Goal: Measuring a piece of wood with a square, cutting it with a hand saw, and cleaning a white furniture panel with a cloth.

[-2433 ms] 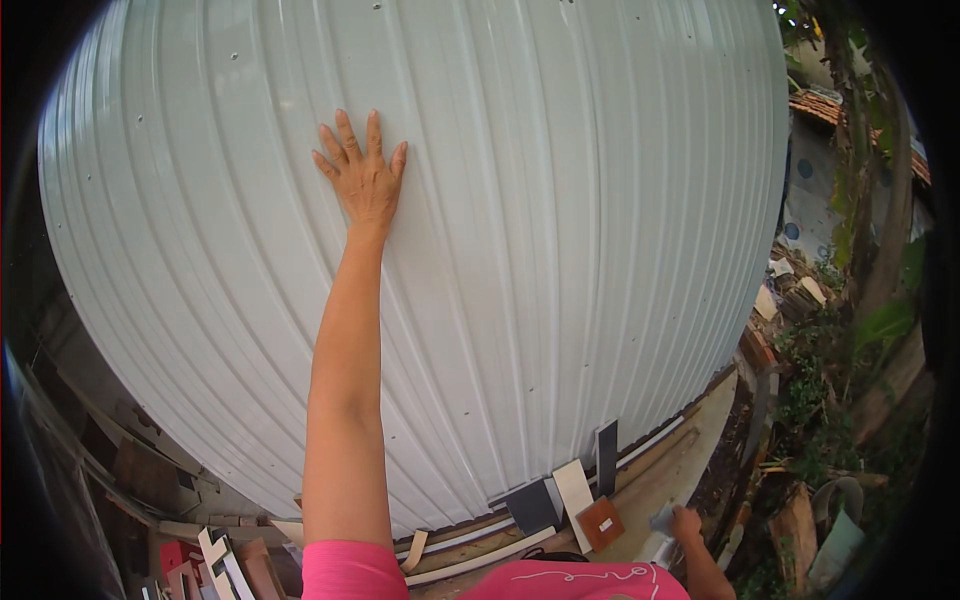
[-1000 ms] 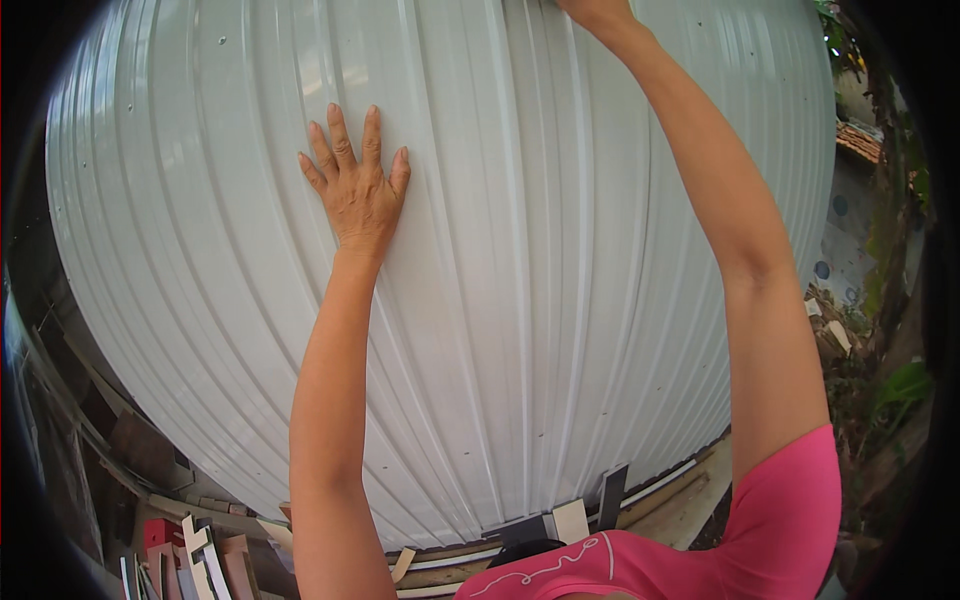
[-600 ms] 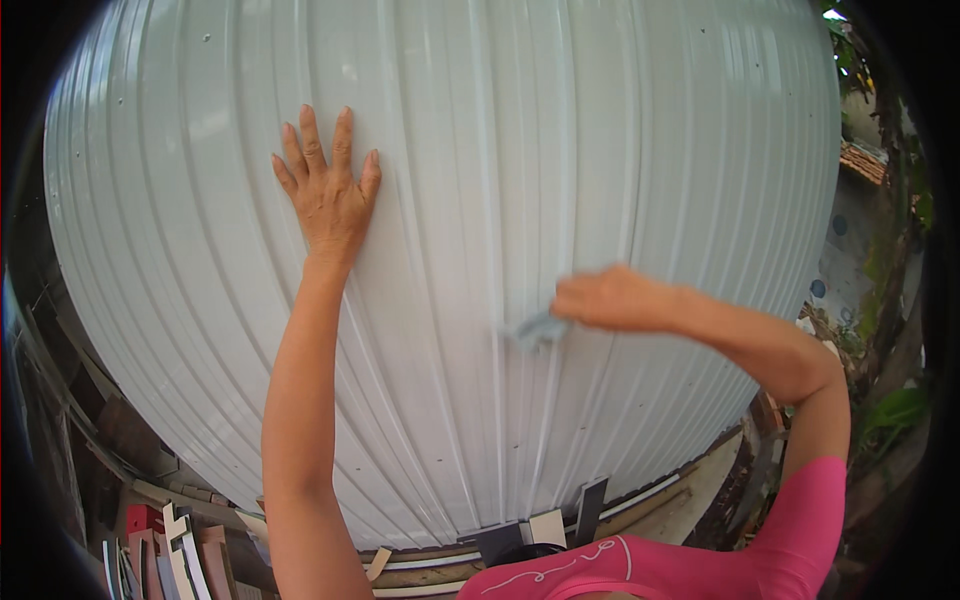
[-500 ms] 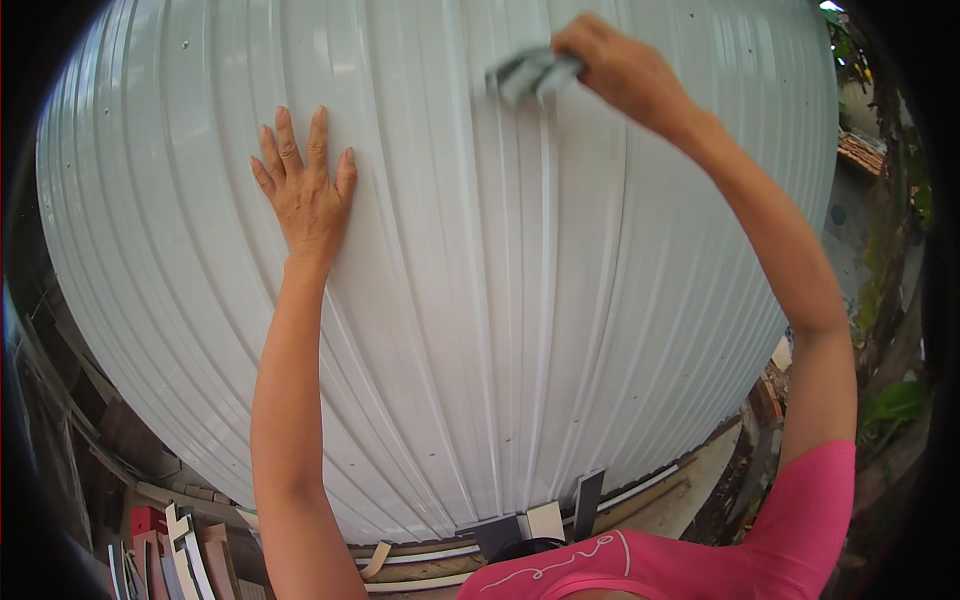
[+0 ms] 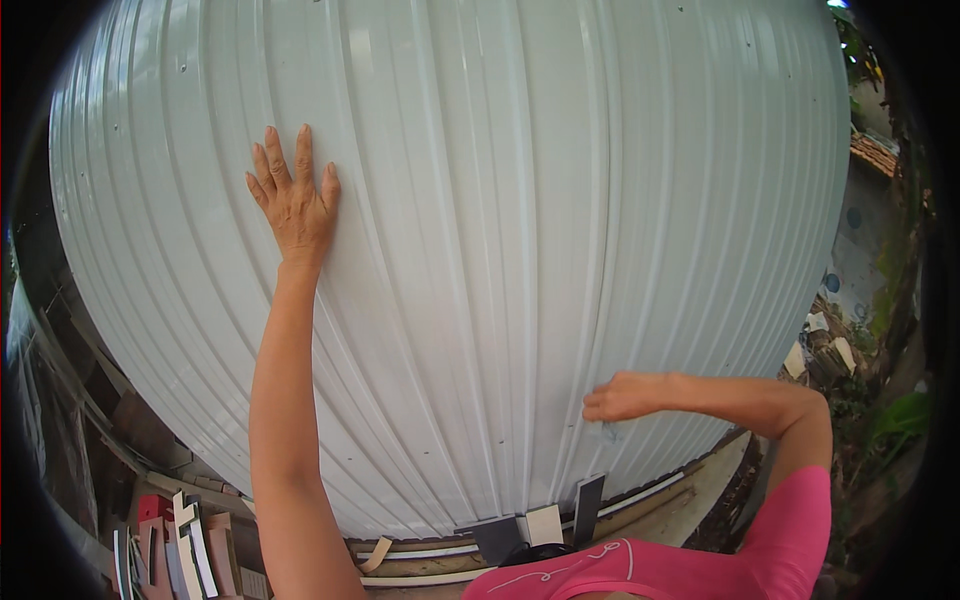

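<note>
A pale ribbed metal panel (image 5: 455, 250) fills most of the head view, its raised ribs running up and down. My left hand (image 5: 298, 210) lies flat against it on the left, fingers spread. Low on the right of the panel is my right hand (image 5: 630, 396), with its fingers closed. Just below those fingers a small, blurred part of a pale cloth (image 5: 610, 434) shows; the rest of it is hidden by the hand. The arm is bent sharply at the elbow.
Along the panel's foot stand dark boards (image 5: 588, 508) and a cream block (image 5: 544, 525). Several strips and boards (image 5: 190, 550) are stacked at the lower left, beside a red box (image 5: 154, 507). Rubble (image 5: 830, 345) and plants (image 5: 900, 415) line the right side.
My right hand has swept down the panel from the upper right to low down, carrying the cloth. My left hand stays against the panel, slightly lower and further left in view.
</note>
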A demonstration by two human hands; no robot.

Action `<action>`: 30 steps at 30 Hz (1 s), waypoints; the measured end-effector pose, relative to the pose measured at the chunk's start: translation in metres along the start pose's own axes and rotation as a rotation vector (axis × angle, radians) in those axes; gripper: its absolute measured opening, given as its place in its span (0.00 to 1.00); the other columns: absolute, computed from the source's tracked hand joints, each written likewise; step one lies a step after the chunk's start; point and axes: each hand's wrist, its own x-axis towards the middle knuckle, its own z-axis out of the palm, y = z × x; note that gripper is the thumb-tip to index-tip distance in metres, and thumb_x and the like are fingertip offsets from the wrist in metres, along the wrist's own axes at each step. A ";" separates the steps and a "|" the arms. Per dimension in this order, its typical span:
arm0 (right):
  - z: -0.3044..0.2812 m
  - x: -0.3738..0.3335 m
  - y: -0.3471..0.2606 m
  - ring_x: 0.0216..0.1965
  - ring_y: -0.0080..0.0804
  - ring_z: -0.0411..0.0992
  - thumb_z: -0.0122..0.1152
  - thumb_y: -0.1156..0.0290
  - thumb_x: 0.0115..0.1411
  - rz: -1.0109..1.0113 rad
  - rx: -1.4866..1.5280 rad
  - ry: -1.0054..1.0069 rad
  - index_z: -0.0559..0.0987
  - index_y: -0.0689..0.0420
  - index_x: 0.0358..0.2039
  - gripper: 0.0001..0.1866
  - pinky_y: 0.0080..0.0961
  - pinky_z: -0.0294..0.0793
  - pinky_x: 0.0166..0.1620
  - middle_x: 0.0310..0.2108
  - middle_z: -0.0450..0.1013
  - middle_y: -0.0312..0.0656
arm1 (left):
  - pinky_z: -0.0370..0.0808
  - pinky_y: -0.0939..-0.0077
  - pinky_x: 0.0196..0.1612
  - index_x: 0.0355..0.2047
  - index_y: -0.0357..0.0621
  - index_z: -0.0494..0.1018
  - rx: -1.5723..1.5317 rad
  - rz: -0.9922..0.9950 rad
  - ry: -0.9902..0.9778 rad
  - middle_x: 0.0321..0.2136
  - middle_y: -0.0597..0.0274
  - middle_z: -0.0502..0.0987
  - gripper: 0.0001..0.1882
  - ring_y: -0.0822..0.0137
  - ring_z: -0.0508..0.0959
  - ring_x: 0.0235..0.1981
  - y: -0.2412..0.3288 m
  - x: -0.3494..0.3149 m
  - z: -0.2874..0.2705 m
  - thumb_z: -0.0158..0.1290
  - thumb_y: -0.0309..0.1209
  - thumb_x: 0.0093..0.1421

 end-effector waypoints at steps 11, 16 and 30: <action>-0.367 -0.045 0.198 0.38 0.53 0.72 0.52 0.74 0.54 0.867 -0.646 1.265 0.72 0.57 0.37 0.09 0.44 0.72 0.41 0.37 0.71 0.51 | 0.42 0.37 0.63 0.64 0.55 0.54 -0.024 -0.042 0.013 0.66 0.52 0.46 0.32 0.47 0.44 0.67 0.066 0.019 0.001 0.42 0.53 0.64; -0.173 0.022 0.123 0.33 0.48 0.72 0.53 0.76 0.52 0.676 -0.274 0.938 0.67 0.55 0.36 0.10 0.40 0.73 0.30 0.34 0.69 0.45 | 0.44 0.35 0.62 0.64 0.54 0.54 -0.224 0.123 0.007 0.66 0.50 0.45 0.34 0.42 0.43 0.67 0.150 0.050 -0.013 0.46 0.53 0.62; -0.315 -0.072 0.167 0.35 0.48 0.73 0.56 0.76 0.52 0.643 -0.615 1.219 0.71 0.55 0.37 0.11 0.39 0.72 0.36 0.37 0.71 0.44 | 0.33 0.40 0.65 0.65 0.56 0.55 -0.196 0.002 0.002 0.68 0.56 0.44 0.33 0.47 0.38 0.68 0.208 0.044 0.031 0.45 0.49 0.60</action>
